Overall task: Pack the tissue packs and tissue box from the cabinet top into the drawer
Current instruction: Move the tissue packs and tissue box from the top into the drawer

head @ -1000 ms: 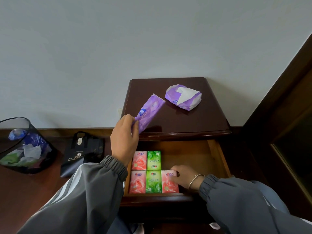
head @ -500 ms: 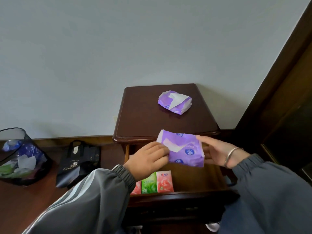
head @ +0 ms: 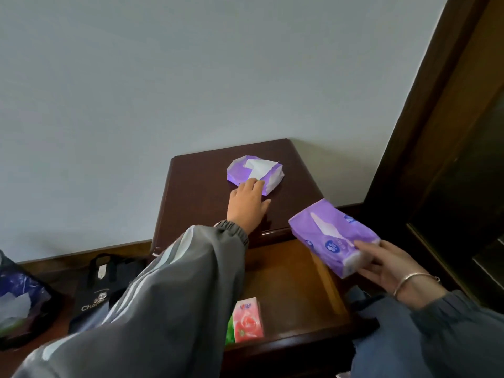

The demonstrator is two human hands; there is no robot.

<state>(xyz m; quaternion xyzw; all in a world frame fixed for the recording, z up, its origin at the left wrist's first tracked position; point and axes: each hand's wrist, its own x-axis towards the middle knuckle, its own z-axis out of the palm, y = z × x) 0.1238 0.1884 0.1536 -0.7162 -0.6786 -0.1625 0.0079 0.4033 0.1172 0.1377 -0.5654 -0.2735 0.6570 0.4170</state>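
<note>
Cabinet of dark polished wood [head: 196, 192] stands against the pale wall, its open wooden drawer [head: 286, 279] pulled out below the top. On the floor to the left sit a black tote bag with white lettering [head: 101, 293] and a dark bin holding crumpled paper [head: 19, 301]. The right hand [head: 392, 264], a thin metal bangle [head: 411, 281] at its wrist, grips one end of a purple soft tissue pack [head: 331, 236], held above the drawer's right side. The left hand [head: 246, 204] lies on the cabinet top, fingers loosely extended and touching a crumpled purple tissue pack with white tissue showing [head: 255, 173], not closed around it. Small pink [head: 248, 320] and green [head: 230, 331] pocket tissue packs lie at the drawer's front, partly hidden by the grey sleeve [head: 169, 301].
</note>
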